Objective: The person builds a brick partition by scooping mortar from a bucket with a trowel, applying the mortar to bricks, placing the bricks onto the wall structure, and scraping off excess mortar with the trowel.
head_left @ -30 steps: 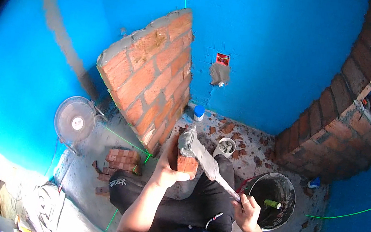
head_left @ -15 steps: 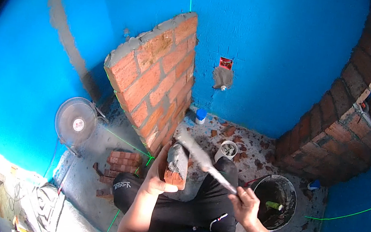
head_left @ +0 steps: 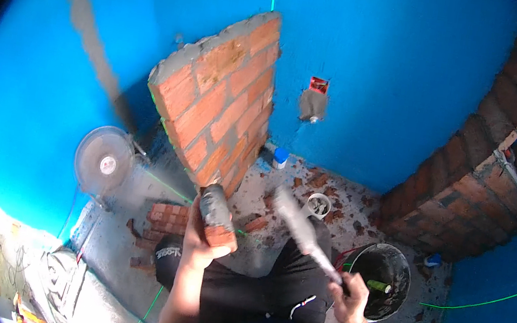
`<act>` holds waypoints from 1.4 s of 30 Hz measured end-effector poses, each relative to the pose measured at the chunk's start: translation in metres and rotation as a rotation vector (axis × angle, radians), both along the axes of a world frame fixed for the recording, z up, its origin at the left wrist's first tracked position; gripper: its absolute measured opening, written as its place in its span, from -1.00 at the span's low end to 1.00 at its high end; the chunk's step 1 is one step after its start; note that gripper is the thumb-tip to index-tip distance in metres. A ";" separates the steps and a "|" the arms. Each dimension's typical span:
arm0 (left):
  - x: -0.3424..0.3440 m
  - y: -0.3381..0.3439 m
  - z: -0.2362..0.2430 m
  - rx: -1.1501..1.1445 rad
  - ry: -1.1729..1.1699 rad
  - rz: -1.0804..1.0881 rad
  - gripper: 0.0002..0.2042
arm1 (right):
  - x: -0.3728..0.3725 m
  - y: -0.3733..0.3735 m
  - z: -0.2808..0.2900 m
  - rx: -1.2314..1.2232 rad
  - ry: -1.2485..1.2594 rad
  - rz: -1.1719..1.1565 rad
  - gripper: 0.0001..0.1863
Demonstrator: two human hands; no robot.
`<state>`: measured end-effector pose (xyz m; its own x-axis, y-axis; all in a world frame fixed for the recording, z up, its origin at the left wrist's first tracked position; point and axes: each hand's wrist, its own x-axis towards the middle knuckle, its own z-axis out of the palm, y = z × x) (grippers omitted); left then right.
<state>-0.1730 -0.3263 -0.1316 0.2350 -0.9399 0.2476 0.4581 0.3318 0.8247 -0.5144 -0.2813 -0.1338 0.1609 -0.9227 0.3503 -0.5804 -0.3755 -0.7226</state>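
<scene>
Rough, matt clay brick (head_left: 219,236) bears pasty mortar (head_left: 217,208).

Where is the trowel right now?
In the head view, the trowel is just right of centre, in the right hand, between the held brick and the black bucket.

The left hand (head_left: 197,249) grips a brick (head_left: 219,236) coated with grey mortar (head_left: 216,207). The right hand (head_left: 350,299) holds a trowel (head_left: 297,222) apart from the brick. A bucket (head_left: 402,274) stands beside the right hand.
</scene>
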 end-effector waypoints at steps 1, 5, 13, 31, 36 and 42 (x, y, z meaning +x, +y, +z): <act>-0.003 0.000 0.000 -0.025 -0.083 0.064 0.06 | 0.003 -0.002 0.004 -0.020 -0.096 -0.018 -0.78; -0.007 -0.007 -0.003 -0.103 -0.361 0.161 0.14 | 0.008 -0.011 0.026 0.227 -0.129 0.229 -0.75; -0.023 0.003 0.000 0.027 -0.742 0.467 0.14 | 0.025 -0.008 0.057 0.459 -0.070 0.349 -0.71; -0.018 -0.006 -0.020 0.044 -0.965 0.634 0.10 | 0.049 0.003 0.058 0.208 0.150 0.445 -0.69; -0.022 0.000 -0.009 0.143 -0.953 0.672 0.15 | 0.056 -0.004 0.046 0.056 0.287 0.200 -0.66; -0.022 -0.002 -0.012 0.151 -0.947 0.723 0.14 | 0.056 0.008 0.028 0.048 0.340 0.247 -0.67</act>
<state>-0.1946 -0.3283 -0.1431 0.5045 -0.7001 0.5053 -0.6033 0.1329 0.7864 -0.4583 -0.2730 -0.1058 0.4787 -0.8558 0.1962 -0.6854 -0.5039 -0.5256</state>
